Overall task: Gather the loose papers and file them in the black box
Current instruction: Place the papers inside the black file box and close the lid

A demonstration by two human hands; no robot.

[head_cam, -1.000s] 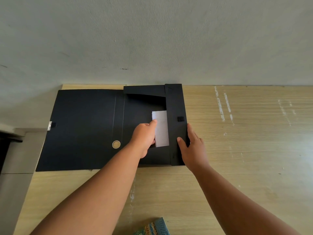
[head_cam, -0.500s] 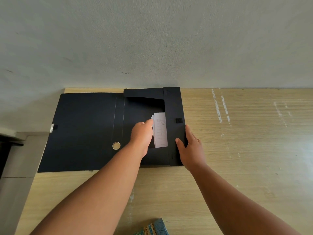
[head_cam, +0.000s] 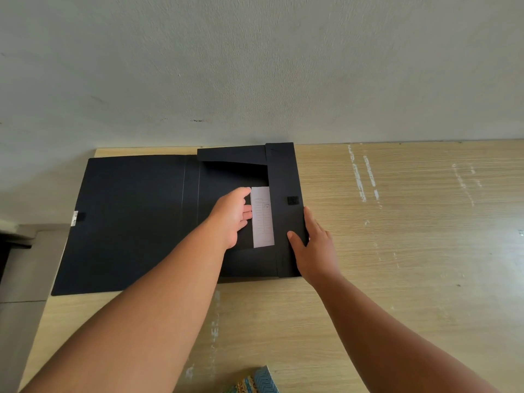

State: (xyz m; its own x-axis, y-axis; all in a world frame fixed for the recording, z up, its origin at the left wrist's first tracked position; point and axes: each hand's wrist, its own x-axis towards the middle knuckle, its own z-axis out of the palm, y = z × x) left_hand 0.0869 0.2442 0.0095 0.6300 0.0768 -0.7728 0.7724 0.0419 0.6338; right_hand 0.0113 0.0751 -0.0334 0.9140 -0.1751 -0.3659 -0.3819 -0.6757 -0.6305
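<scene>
Since a moment ago our left hand [head_cam: 232, 215] has slid left, its fingers now uncurled and flat, so more of the white paper [head_cam: 263, 217] shows. Before us is a pale wooden table [head_cam: 397, 222] against a grey wall [head_cam: 255, 66]. On it lies the black box [head_cam: 235, 211], opened out, its wide lid [head_cam: 127, 222] spread flat to the left. The paper, a narrow lined slip, lies inside the box beside its right side flap [head_cam: 283, 194]. Our left fingertips touch the paper's left edge, gripping nothing. Our right hand [head_cam: 314, 248] rests open on the flap, thumb on top, fingers over its outer edge.
</scene>
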